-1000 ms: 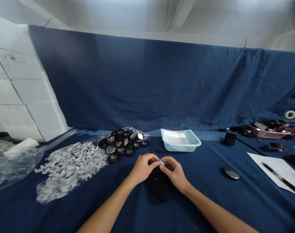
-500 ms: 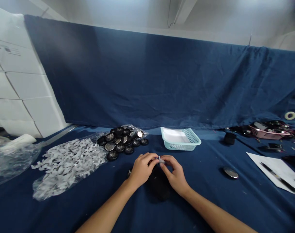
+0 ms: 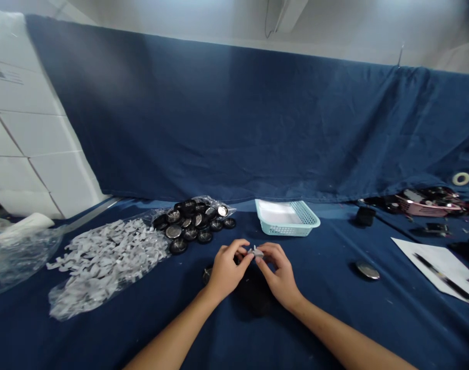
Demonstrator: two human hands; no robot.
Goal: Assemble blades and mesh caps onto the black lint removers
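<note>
A small grey plastic clip [image 3: 257, 252] is held up between my two hands above the table. The thumb and fingers of my right hand [image 3: 279, 272] pinch its right end. At its left end, my left hand [image 3: 227, 270] has the thumb tip and fingertips closed about the piece; the exact contact is too small to see. Below the hands lies a black rounded object [image 3: 253, 295], partly hidden. A round black part [image 3: 207, 275] shows beside my left wrist, mostly covered by the hand.
Similar grey clips [image 3: 114, 252] are heaped on clear plastic at left. Several round black parts with metallic faces [image 3: 190, 223] lie behind. A light-blue basket [image 3: 286, 229] stands ahead. At right are a silver disc [image 3: 367, 270], paper with a pen [image 3: 444, 277] and a pink basket [image 3: 427, 208].
The left fingers have loosened and lifted slightly around the clip, so more of it shows. My right hand keeps its pinch. The view has shifted slightly.
</note>
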